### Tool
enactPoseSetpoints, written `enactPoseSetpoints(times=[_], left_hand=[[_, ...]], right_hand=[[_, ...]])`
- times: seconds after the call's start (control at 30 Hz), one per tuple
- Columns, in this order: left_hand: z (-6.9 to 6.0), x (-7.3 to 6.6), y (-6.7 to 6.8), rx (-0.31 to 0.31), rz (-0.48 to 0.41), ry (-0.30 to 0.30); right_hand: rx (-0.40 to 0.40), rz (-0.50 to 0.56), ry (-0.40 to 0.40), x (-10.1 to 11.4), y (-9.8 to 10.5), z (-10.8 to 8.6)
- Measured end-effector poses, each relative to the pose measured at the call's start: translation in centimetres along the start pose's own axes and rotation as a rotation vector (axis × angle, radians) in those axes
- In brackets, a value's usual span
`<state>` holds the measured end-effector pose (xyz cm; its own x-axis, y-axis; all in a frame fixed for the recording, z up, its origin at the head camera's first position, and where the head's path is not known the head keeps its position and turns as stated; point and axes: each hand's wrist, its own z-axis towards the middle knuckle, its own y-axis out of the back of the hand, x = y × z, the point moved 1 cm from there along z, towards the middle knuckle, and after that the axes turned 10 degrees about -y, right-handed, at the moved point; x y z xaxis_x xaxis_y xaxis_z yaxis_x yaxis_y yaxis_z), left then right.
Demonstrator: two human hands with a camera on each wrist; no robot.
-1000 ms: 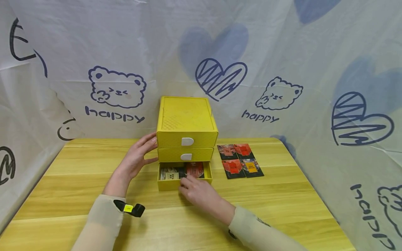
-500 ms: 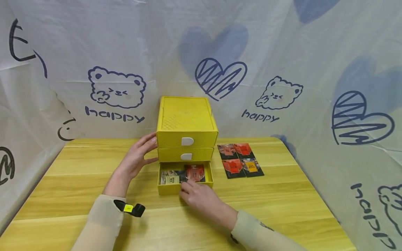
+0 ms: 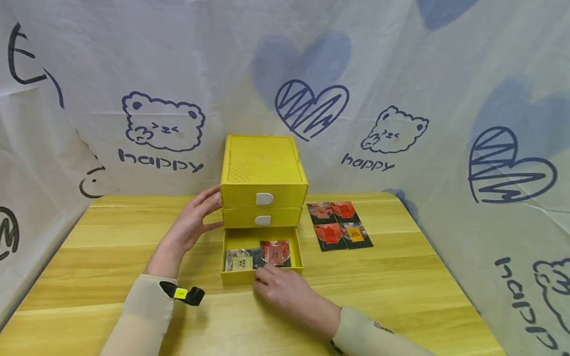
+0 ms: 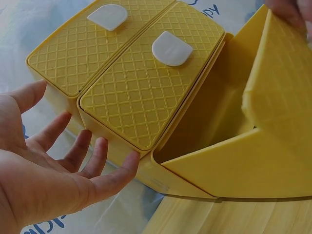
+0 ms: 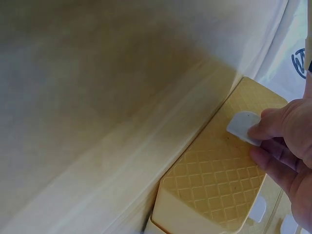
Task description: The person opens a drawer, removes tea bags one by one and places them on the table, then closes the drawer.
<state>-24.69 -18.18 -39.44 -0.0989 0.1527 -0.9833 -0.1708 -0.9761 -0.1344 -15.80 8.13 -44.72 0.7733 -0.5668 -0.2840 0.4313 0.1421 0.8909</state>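
A yellow three-drawer box (image 3: 267,160) stands toward the back of the table, with its bottom drawer (image 3: 238,279) pulled well out. My right hand (image 3: 291,296) is at that drawer's front; in the right wrist view its thumb lies on the white pull tab (image 5: 241,124), with fingers at the drawer's upper edge. My left hand (image 3: 187,227) touches the box's left side with spread, extended fingers (image 4: 97,156). Inside the drawer lie a red and black packet (image 3: 277,251) and a packet with a cream label (image 3: 240,262), near the front wall.
Several flat packets (image 3: 329,233), with red or orange labels on black, lie together on the wooden table (image 3: 401,282) right of the box. A white printed curtain (image 3: 249,59) hangs behind and at both sides. The two upper drawers (image 3: 240,217) are closed.
The bottom drawer has slid farther out toward me, with my right hand moving back along with it. More of the drawer's inside shows. My left hand has stayed against the box.
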Motion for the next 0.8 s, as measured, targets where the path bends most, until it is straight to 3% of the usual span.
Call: enactPoseSetpoints(times=[0.6, 0.8], left_hand=[[0.14, 0.19, 0.24, -0.001, 0.004, 0.001], [0.16, 0.18, 0.22, -0.001, 0.010, -0.003]], right_hand=[[-0.019, 0.030, -0.012, 0.25, 0.25, -0.39], [-0.061, 0.125, -0.049, -0.03, 0.55, -0.60]])
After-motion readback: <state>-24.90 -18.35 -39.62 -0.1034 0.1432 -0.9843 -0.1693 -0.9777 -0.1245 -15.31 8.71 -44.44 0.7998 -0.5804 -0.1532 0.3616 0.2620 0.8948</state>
